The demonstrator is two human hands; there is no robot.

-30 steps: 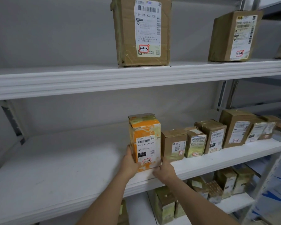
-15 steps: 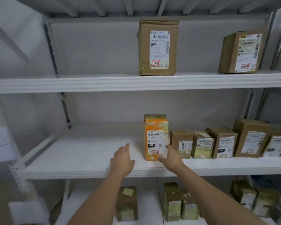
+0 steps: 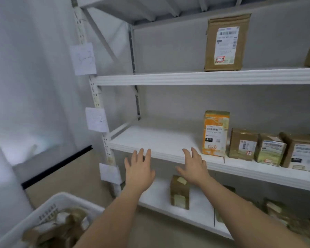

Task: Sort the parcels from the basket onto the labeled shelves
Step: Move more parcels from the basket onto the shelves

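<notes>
The orange parcel (image 3: 215, 133) has been released and stands upright on the middle shelf (image 3: 150, 140), right of both grips. The left hand (image 3: 139, 171) and right hand (image 3: 192, 166) are drawn back, fingers spread apart, nothing held. The basket (image 3: 48, 210), below-left, is likely next.

Left hand (image 3: 139, 173), right hand (image 3: 193, 168) outstretched, fingers spread.

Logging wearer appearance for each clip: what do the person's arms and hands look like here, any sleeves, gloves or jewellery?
Both forearms are bare as far as the frame shows; no sleeve edge is in view. The left hand and right hand wear no gloves. No watch, bracelet or ring shows on the visible backs of the hands and wrists. No markings, tape or straps are visible on either arm.
</notes>
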